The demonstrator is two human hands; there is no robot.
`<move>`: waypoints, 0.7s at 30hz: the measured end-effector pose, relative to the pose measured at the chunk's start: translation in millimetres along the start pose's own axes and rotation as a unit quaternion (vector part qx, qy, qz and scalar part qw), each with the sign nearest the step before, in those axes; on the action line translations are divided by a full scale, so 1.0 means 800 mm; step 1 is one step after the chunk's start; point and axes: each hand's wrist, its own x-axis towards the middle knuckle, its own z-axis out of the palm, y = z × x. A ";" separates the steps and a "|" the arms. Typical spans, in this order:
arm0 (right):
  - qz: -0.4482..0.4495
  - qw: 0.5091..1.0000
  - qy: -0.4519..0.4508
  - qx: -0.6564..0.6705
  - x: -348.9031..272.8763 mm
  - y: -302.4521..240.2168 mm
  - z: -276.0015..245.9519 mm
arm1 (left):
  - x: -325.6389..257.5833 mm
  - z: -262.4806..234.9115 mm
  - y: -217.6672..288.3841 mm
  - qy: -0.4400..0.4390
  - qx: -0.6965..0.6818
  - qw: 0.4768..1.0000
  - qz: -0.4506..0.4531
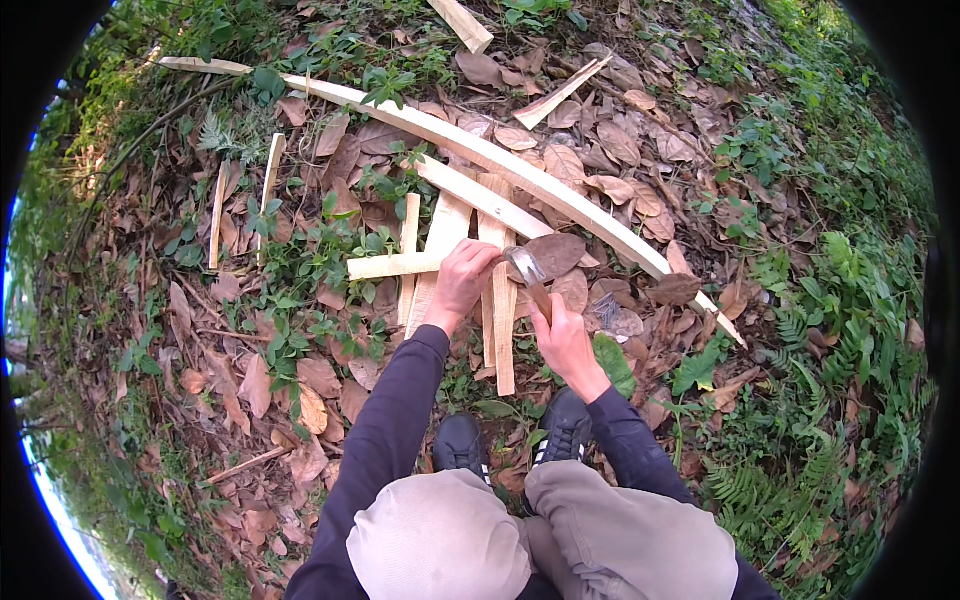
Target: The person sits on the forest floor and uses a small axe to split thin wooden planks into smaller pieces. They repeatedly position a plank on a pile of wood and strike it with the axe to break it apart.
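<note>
My right hand [565,345] is wrapped round the wooden handle of a claw hammer [526,266], whose metal head lies close beside my left fingertips. With its fingers pinched together, my left hand [467,278] rests over a short crosswise wooden strip [390,265]. Whatever is in that pinch is too small or hidden to make out. Beneath both hands are several pale wooden slats running away from me, among them a wide board [448,225] and a narrow slat [505,345]. A slanting strip [480,196] crosses their far ends.
Beyond the slats a long wooden beam [490,155] stretches from far left to right. Offcuts [562,92] lie farther back, and two thin sticks [268,195] are at the left. Dry leaves [256,385] and green plants cover the ground. My shoes [461,443] are close to the slats' near ends.
</note>
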 end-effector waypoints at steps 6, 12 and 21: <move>-0.009 1.000 0.014 0.007 -0.004 -0.004 -0.003 | -0.001 0.002 -0.002 -0.002 -0.004 1.000 0.006; -0.011 0.999 0.020 0.023 -0.006 -0.012 -0.013 | -0.003 0.001 -0.002 -0.005 0.005 1.000 0.005; -0.011 0.999 0.026 0.030 -0.007 -0.008 -0.010 | -0.001 0.002 -0.003 -0.003 -0.006 1.000 0.005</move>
